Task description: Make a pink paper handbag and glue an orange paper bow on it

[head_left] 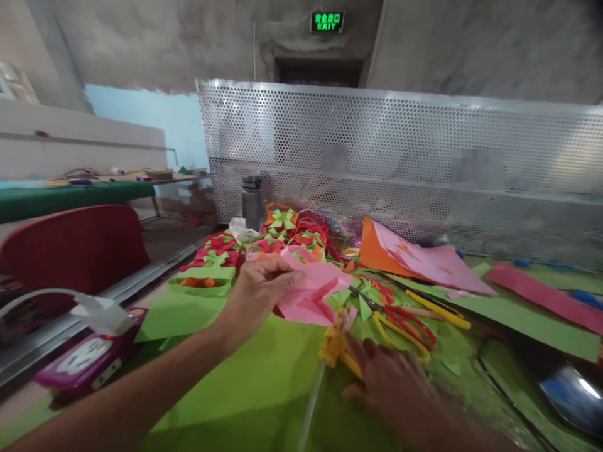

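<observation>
My left hand (259, 289) pinches a folded pink paper bag (313, 290) by its upper left edge; a pink strip loops up above it. Close to the bag's lower right corner is the tip of a yellow hot glue gun (335, 344), with a clear glue stick (311, 405) sticking out of its back. My right hand (384, 383) is closed around the gun's handle, somewhat blurred. Whether the gun's tip touches the paper I cannot tell. Scissors with red handles (412, 326) and a pair with yellow handles (400, 339) lie right of the bag.
Several small paper bags with green bows (217, 258) stand behind my left hand, near a grey bottle (251, 204). A purple power strip (94, 361) sits at left. Pink and orange sheets (414, 254) lie at right, before a perforated metal panel (377, 144). A red chair (78, 248) stands beyond the table edge.
</observation>
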Demonstrator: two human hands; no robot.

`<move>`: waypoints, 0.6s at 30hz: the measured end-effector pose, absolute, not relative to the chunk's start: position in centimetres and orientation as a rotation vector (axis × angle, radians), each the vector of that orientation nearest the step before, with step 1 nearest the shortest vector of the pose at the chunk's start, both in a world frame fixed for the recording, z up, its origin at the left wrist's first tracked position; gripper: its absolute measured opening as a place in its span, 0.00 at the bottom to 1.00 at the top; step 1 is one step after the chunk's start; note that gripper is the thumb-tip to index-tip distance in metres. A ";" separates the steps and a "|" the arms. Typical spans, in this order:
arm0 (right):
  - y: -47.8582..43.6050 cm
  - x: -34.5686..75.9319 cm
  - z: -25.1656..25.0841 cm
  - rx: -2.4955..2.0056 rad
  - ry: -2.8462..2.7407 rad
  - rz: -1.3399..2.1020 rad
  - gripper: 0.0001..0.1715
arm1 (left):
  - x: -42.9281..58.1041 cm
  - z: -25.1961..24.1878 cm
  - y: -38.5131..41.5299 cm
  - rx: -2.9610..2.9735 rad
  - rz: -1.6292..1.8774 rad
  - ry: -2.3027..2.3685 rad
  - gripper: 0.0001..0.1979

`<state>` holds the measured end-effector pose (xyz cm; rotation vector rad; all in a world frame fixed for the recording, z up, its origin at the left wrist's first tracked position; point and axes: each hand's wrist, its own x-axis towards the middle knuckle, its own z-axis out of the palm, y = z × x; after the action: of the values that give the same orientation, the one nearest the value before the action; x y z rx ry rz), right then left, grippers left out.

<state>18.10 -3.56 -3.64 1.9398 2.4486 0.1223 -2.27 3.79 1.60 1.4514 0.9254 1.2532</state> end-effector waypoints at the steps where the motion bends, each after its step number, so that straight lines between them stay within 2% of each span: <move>1: -3.6 17.9 -3.9 1.933 2.399 0.098 0.32 | -2.2 1.5 3.7 1.436 1.246 0.915 0.09; 7: -3.1 19.1 -3.3 1.944 2.584 -0.094 0.31 | -2.0 1.8 3.4 1.353 1.211 0.901 0.11; 13: -1.5 22.4 -3.3 2.344 2.712 -0.131 0.25 | -2.2 1.7 4.0 1.254 1.297 0.828 0.12; 18: -0.9 23.1 -1.6 2.483 3.044 -0.137 0.18 | -2.2 1.6 4.1 1.199 1.322 0.810 0.11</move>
<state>23.09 -0.88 -1.58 2.4835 3.0441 -0.1367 -2.23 4.12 1.56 1.1986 0.8105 1.3216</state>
